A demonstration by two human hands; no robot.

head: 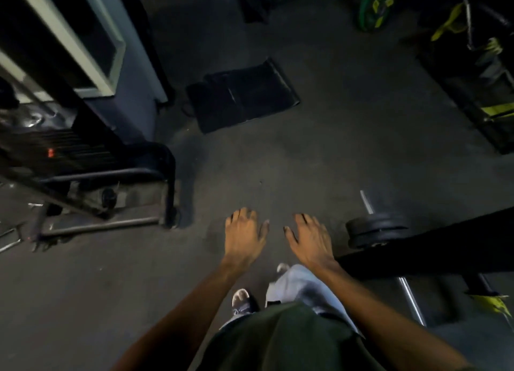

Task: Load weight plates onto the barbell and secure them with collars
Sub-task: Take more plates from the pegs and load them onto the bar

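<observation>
A steel barbell (411, 301) lies on the dark floor at the lower right, partly hidden under a black bench pad. Black weight plates (375, 230) sit on its far sleeve, and the bare sleeve tip (366, 201) sticks out beyond them. My left hand (244, 236) and my right hand (310, 241) hover side by side over the floor, palms down, fingers spread and relaxed, holding nothing. The right hand is a short way left of the plates. No collar is visible.
A black bench pad (434, 248) crosses the barbell at right. A machine frame with a weight stack (91, 159) fills the left. A black mat (242, 95) lies ahead on the floor. A green plate (375, 6) and yellow-black equipment (489, 73) stand at the far right.
</observation>
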